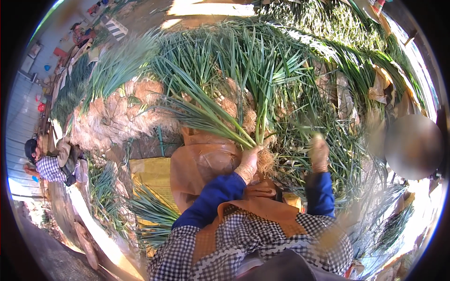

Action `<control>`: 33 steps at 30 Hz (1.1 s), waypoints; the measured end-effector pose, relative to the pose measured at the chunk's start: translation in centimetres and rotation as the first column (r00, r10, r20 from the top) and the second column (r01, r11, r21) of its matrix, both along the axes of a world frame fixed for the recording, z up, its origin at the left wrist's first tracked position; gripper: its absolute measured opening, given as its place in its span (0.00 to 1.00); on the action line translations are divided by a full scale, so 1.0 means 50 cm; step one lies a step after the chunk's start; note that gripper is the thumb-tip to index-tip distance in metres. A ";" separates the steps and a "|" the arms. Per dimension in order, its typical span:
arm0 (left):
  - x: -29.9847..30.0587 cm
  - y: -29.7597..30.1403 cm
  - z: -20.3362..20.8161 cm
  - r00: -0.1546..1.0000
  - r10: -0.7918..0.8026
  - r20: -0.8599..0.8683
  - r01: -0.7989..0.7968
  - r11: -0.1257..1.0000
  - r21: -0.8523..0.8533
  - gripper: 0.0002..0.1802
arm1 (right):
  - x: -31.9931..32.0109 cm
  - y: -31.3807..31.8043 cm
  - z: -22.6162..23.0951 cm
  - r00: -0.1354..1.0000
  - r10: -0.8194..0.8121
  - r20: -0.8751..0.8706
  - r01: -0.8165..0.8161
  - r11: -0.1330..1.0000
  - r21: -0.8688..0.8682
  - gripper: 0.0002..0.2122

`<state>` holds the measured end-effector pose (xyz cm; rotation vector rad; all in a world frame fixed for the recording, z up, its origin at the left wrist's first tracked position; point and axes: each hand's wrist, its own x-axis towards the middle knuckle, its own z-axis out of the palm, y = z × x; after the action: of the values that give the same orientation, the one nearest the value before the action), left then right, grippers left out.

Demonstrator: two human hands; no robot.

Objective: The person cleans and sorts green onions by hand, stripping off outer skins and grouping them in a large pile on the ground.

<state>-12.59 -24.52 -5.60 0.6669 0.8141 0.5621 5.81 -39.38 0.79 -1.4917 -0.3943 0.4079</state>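
Observation:
My left hand [250, 162], in a tan glove, is closed around the lower stems of a small bunch of green garlic [233, 129]. Its long leaves fan out up and left, while a tuft of pale roots [266, 162] hangs just right of the hand. Apart from the bunch, to the right, my right hand [319, 153] is raised over loose green leaves [300, 175]. That hand is also gloved, and its fingers are too smeared to show whether they grip anything. A brown apron-like sheet [201, 157] covers my lap.
Piled green garlic [211, 56] spreads ahead of me, with a root-end heap [122, 117] at left. A yellow sack [152, 180] lies left of my lap beside more leaves [152, 215]. Another person [51, 164] sits at far left, and one [80, 35] farther back.

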 end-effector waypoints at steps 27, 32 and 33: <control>-0.038 0.002 0.070 0.973 -0.160 0.166 0.202 0.940 -0.277 0.07 | -0.079 0.297 -0.089 0.887 0.289 -0.359 -0.225 0.951 0.211 0.18; -0.032 -0.003 0.045 0.989 -0.119 0.083 0.129 0.985 -0.117 0.08 | -0.063 0.326 -0.074 0.895 0.163 0.414 0.081 0.855 -0.512 0.12; -0.031 -0.004 0.035 0.996 -0.086 0.032 0.089 0.991 -0.103 0.07 | -0.056 0.332 -0.066 0.786 0.219 0.578 0.125 0.860 -0.495 0.11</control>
<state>-14.12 -24.72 -3.86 0.5949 0.7792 0.4452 2.99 -22.76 -2.49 -2.1462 -0.9063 0.0317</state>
